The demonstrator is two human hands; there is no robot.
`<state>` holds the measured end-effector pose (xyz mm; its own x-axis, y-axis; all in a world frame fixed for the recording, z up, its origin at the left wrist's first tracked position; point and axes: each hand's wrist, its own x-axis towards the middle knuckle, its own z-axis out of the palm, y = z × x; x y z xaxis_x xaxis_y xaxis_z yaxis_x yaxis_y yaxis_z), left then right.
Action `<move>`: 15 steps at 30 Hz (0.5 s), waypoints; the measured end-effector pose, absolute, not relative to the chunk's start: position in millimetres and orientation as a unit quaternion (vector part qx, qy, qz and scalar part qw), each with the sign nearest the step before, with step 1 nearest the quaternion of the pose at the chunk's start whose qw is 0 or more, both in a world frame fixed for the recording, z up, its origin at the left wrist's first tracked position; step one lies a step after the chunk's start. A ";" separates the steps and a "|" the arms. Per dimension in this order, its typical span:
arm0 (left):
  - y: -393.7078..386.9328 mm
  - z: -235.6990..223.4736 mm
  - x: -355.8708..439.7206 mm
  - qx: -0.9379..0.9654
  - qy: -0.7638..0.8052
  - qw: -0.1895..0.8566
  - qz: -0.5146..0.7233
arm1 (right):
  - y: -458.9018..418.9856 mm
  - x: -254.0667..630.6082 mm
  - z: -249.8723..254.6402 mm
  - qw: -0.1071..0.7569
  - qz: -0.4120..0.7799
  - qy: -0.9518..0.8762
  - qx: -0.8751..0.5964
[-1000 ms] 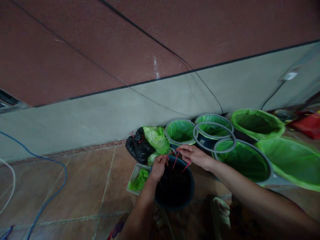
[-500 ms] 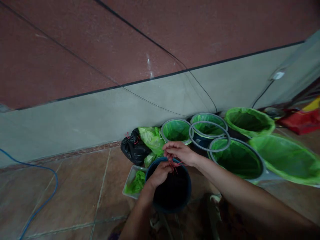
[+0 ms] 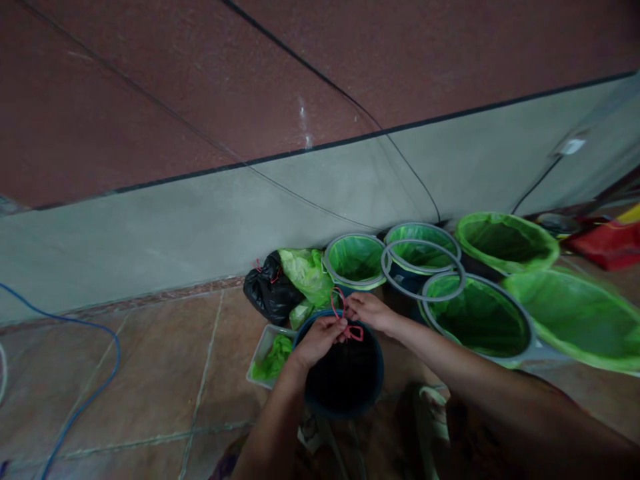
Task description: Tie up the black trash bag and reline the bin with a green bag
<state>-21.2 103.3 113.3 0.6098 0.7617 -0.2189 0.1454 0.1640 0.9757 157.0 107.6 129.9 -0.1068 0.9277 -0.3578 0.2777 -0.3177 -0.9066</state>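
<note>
Red drawstrings (image 3: 354,333) are looped between my two hands, over a dark blue bin (image 3: 381,373) whose inside looks black. My left hand (image 3: 323,339) pinches the drawstrings at the bin's far left rim. Close beside it, my right hand (image 3: 369,311) also has its fingers closed on them, with one loop standing up between the hands. The bag the strings belong to is hard to make out in the dark bin. Left of the bin sits a clear plastic tub (image 3: 256,365) holding crumpled green bags (image 3: 274,358).
A tied black bag (image 3: 270,293) and a green bag (image 3: 313,273) lie against the wall. Several bins with green liners, one being a grey-rimmed bin (image 3: 355,260), stand to the right, with a loose grey ring (image 3: 387,270) on top. A blue cable (image 3: 116,360) crosses the floor.
My right hand has come down and closer to my left hand. The loose red string ends now form loops between the fingers. The view has shifted slightly.
</note>
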 end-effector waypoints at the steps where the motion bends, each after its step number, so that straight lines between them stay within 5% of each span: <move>1: 104.2 115.1 -23.1 0.615 0.371 0.659 0.223 | 101.9 152.4 126.5 0.290 0.591 -0.480 -0.580; 5: 107.3 125.0 -31.4 0.698 0.354 0.601 0.162 | 83.8 136.2 117.9 0.274 0.685 -0.406 -0.539; 15: 98.6 113.5 -24.4 0.894 0.393 0.168 0.137 | 91.6 149.7 120.2 0.241 0.721 -0.373 -0.532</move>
<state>-24.4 98.6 113.5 0.6534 0.7484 0.1137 0.6560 -0.6348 0.4082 149.7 91.6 120.2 -0.3177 0.7437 -0.5882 0.0497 -0.6065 -0.7936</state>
